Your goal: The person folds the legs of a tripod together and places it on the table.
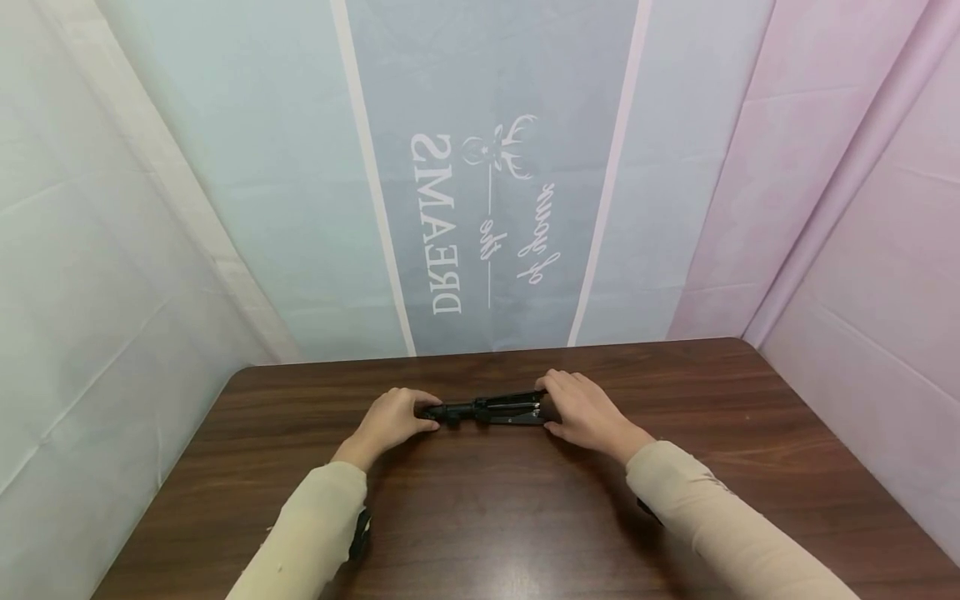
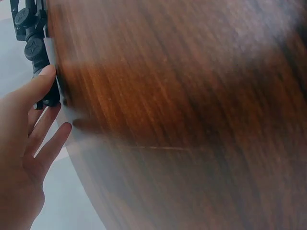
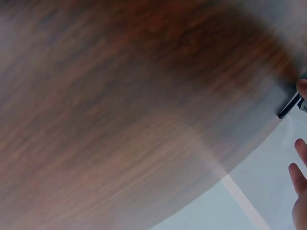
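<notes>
A small black tripod (image 1: 476, 411) lies lengthwise from left to right near the far side of the wooden table, its legs folded close together. My left hand (image 1: 388, 422) pinches its narrow end between thumb and fingers. At the leg end, my right hand (image 1: 588, 412) grips the legs with the thumb on the near side. Two round knobs show on the tripod (image 2: 34, 49) in the left wrist view. In the right wrist view only the thumb, some fingertips and a leg tip (image 3: 288, 106) appear at the right edge.
The dark wood-grain table (image 1: 495, 508) has rounded far corners. A printed fabric backdrop (image 1: 480, 75) hangs right behind its far edge, and pale cloth walls (image 1: 97, 317) stand on both sides.
</notes>
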`<state>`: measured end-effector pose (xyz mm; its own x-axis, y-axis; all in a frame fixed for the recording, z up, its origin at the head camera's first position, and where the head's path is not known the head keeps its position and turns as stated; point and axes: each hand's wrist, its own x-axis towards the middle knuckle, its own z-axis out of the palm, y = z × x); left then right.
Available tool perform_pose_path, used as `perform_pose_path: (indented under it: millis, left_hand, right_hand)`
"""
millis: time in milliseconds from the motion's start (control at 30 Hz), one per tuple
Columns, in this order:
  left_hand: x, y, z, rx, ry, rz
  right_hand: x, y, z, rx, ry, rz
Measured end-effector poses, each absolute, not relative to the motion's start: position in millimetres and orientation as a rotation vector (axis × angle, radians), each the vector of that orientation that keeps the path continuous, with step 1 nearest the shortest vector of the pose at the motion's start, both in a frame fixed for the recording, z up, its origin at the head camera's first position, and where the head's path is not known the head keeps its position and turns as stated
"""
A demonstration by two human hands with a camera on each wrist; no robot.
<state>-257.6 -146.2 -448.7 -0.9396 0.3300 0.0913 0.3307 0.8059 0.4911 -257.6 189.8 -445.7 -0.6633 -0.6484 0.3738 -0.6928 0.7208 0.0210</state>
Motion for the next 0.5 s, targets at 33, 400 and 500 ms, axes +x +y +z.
perform_pose_path:
  millis: [33,400,500]
  left_hand:
    - [-257.4,-146.2,-448.6,-0.548,-2.982,-0.812]
    - [-252.4,-149.1,-446.4,-0.511,-2.971,-0.888]
    - [-248.5,-151.7,-443.3,-0.505,-2.955,-0.948]
  right_hand:
    - [-257.6,189.8,-446.3,1.04,-2.564,0.168]
    - [-256.6,193.0,-446.3,1.028,-2.546,0.184]
    - [-253.4,194.1,-442.2,0.996,-2.563,0.219]
